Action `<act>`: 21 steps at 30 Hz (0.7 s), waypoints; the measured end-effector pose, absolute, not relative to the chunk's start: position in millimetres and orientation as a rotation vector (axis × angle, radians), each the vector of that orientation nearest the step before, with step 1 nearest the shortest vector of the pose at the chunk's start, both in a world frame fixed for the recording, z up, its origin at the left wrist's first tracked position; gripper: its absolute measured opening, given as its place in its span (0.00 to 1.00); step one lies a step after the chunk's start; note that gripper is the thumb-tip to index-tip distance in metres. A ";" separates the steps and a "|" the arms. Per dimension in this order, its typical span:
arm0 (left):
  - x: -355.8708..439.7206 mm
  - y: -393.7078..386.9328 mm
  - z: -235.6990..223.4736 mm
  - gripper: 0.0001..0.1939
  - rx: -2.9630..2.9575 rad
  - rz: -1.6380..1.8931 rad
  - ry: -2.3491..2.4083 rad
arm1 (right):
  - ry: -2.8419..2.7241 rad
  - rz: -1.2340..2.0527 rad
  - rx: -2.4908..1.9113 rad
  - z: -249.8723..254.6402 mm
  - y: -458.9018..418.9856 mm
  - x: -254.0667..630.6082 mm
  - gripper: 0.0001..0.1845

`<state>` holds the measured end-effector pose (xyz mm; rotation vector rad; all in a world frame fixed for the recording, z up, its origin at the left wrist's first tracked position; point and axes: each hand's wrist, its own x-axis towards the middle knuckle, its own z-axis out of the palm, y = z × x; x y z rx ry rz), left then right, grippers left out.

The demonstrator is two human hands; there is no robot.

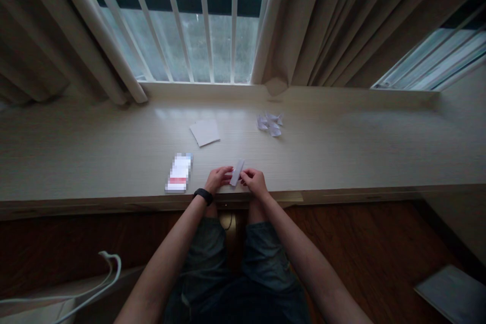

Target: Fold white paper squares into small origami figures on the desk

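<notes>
A narrow folded strip of white paper is between my two hands, tilted slightly, near the front edge of the pale tabletop. My left hand, with a black band on the wrist, has its curved fingertips at the strip's left edge. On the other side, the thumb and fingers of my right hand pinch the strip's right edge. A small stack of white paper sheets lies beyond my left hand. Farther back to the right sits a cluster of several small folded paper pieces.
A phone with a lit, blurred screen lies left of my left hand. Behind the tabletop are a barred window and curtains. A white cable loops at lower left; a flat pale object rests at lower right.
</notes>
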<state>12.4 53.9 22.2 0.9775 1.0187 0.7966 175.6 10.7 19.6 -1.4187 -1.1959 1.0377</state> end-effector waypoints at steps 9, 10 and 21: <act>21.0 40.0 28.5 0.19 1.366 0.980 1.059 | -1.452 0.817 -1.498 35.6 2.5 177.3 0.12; 20.7 39.9 26.4 0.18 1.321 0.998 1.043 | -1.434 0.863 -1.471 35.4 2.8 177.7 0.12; 20.8 35.2 28.7 0.16 1.425 0.964 1.077 | -1.415 0.972 -1.417 34.2 1.6 175.0 0.11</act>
